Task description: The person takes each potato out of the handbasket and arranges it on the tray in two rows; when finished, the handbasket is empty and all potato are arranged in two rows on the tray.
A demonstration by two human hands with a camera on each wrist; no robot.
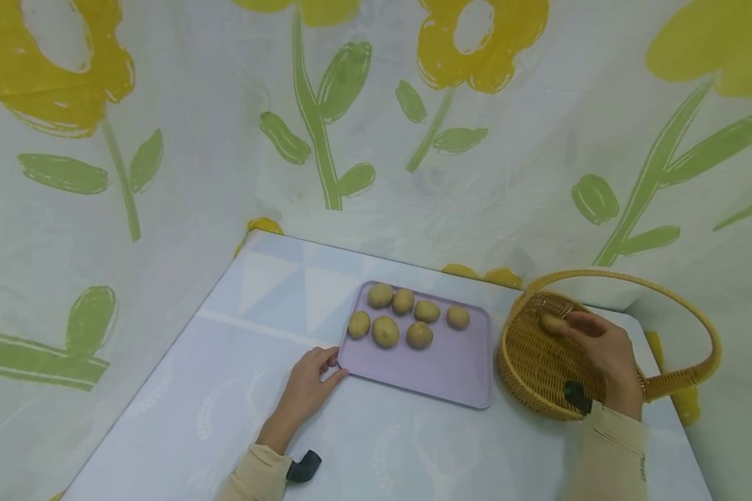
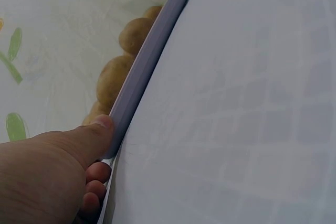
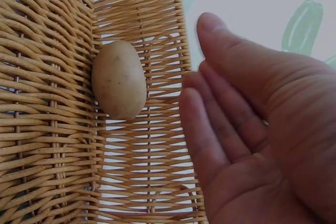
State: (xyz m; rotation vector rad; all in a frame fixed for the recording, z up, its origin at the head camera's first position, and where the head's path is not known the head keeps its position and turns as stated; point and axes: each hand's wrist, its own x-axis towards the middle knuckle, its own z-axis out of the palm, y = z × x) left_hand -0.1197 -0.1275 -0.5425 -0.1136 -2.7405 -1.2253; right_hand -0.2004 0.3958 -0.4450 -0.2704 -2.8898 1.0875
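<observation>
In the basket (image 1: 542, 379), one potato (image 3: 119, 80) lies against the woven wall in the right wrist view. Just beside it is my right hand (image 1: 604, 346), its thumb and fingers apart and nothing between them. My left hand (image 1: 310, 386) holds the near-left corner of a lilac tray (image 1: 439, 379), thumb on the rim (image 2: 139, 72) and fingers against the side. Several potatoes (image 1: 385, 332) sit on the tray, mostly toward its far and left sides.
A tall arched handle (image 1: 683, 300) rises over the basket, right of the tray. The table (image 1: 225, 362) has a pale patterned cover. Behind it hangs a cloth (image 1: 213, 139) printed with yellow flowers. A black piece (image 1: 303, 466) sits at each wrist.
</observation>
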